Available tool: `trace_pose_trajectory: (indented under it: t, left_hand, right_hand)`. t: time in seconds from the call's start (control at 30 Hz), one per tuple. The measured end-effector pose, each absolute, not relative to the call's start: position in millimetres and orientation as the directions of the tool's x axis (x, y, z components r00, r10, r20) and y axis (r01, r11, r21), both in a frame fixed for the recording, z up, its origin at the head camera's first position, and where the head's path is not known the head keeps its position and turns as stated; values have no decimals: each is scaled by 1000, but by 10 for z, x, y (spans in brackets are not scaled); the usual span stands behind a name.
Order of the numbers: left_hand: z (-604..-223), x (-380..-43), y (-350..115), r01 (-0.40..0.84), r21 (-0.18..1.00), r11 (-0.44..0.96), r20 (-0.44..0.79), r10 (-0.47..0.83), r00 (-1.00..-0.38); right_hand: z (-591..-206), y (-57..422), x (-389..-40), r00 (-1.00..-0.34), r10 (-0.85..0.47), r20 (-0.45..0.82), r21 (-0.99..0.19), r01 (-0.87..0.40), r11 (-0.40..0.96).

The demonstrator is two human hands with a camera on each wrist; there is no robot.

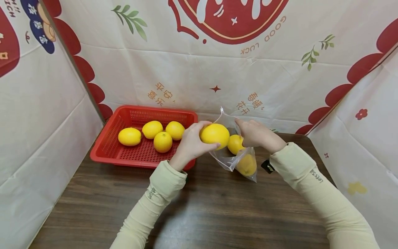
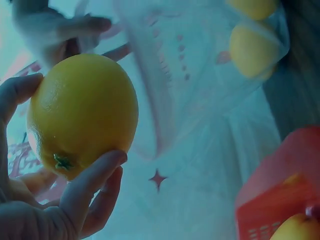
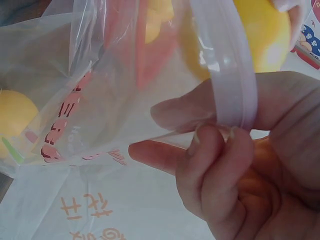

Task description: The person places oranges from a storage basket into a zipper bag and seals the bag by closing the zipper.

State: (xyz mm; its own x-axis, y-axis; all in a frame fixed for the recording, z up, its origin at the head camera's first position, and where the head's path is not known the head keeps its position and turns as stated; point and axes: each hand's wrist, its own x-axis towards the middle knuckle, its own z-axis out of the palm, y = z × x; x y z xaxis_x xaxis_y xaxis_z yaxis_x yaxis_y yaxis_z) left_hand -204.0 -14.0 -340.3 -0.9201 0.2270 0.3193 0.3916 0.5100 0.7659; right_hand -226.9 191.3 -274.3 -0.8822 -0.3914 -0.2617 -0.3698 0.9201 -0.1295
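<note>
In the head view my left hand (image 1: pixel 193 141) grips a yellow lemon (image 1: pixel 214 135) at the mouth of a clear plastic zip bag (image 1: pixel 227 162). Thumb and fingers wrap the fruit; its green stem end shows in the left wrist view. My right hand (image 1: pixel 256 134) pinches the bag's rim, and the right wrist view shows its whitish zip strip (image 3: pixel 232 65) between thumb and curled fingers. Inside the bag are a lemon (image 1: pixel 235 144) and, lower down, another lemon (image 1: pixel 247 165) seen through the plastic.
Left of the bag stands a red perforated basket (image 1: pixel 124 159) holding several lemons (image 1: pixel 163 141). Beneath everything is a dark wood-grain table (image 1: pixel 217 214). Printed white cloth (image 1: pixel 192 76) hangs behind it and at both sides. A small black object (image 1: pixel 267 166) lies by the right sleeve.
</note>
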Motion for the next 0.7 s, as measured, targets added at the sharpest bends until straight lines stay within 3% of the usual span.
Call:
trace_pose_trajectory:
  t: [0.3,0.7]
  left_hand:
    - [-3593,-2091,-30,361,734,576,226,294,-929]
    - [-3661,-2101,-33,346,543,765,176,300,-938]
  right_hand:
    - [-2730,1923,-2261,-879,-384,-281,-155,-354,922]
    - [-2710,1915,-2252,-887,-390,-249,-135,-367,921]
